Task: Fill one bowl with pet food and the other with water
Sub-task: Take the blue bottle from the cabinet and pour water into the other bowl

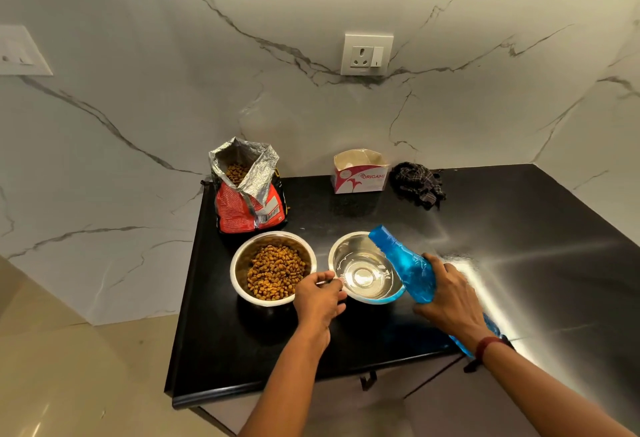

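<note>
Right hand [450, 294]: clenched round the lower body of the blue bottle [405, 263], knuckles up, at the near right of the bowls.
Left hand [318, 298]: fingers curled on the near-left rim of the water bowl [348, 248], in the gap between the two bowls, steadying it.
Bottle's axis: it runs from near right to far left. The base pokes out under the right wrist and the mouth lies over the far-right rim of the water bowl, so the bowl sits ahead and to the left of the grip.
Water bowl: on the black counter [519, 228], right of the pair. A shallow pool shows in the bottom. Whether a stream is falling just now I cannot tell.
What the pour turns on: the mouth looks only just inside the rim. Tipping further along that same axis should keep water in the bowl, while drifting right would likely wet the counter.
Food bowl [273, 235]: just left of the water bowl, apart from it, heaped with brown kibble [277, 272]. That half of the job looks done.
Bag [249, 208]: behind the food bowl, standing open with kibble showing inside.
Back of the counter: an open cardboard box [360, 177] and a dark bunched cloth [417, 183] beside it, both well clear of the hands.
Wall: a socket [367, 54] above the box.
</note>
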